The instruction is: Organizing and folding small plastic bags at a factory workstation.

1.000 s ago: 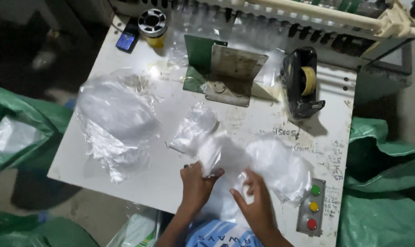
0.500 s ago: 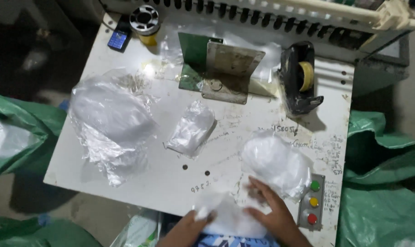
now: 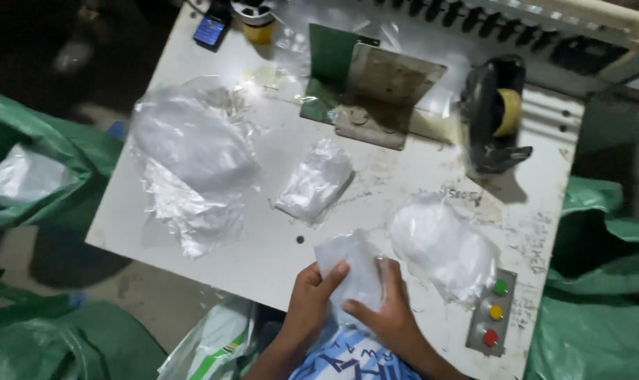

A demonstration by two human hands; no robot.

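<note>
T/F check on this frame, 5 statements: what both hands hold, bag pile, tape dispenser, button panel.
1. Both hands, left hand and right hand, hold one small clear plastic bag. True.
2. The big pile of clear bags lies right of the hands. False: it lies to their left.
3. The tape dispenser is black. True.
4. The button panel has three green buttons. False: green, yellow, red.
5. The table is white. True.

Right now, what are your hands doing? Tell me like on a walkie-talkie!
Left hand and right hand both gripping small clear plastic packet. Over white table edge. Nothing blocking.
</note>
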